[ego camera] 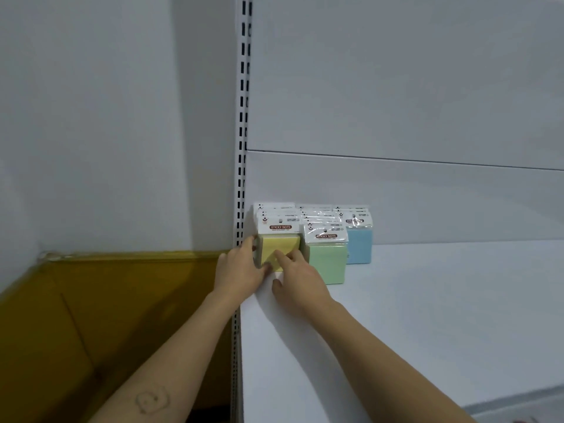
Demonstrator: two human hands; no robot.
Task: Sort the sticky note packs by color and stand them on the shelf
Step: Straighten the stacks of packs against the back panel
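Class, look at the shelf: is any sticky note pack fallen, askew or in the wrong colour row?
Nothing stands out: yellow packs, green packs and blue packs stand upright in separate rows on the shelf.

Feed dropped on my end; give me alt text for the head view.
The left hand grips the left side of the front yellow pack at the left end of a white shelf, while the right hand presses its face. Green packs and blue packs stand upright to its right.
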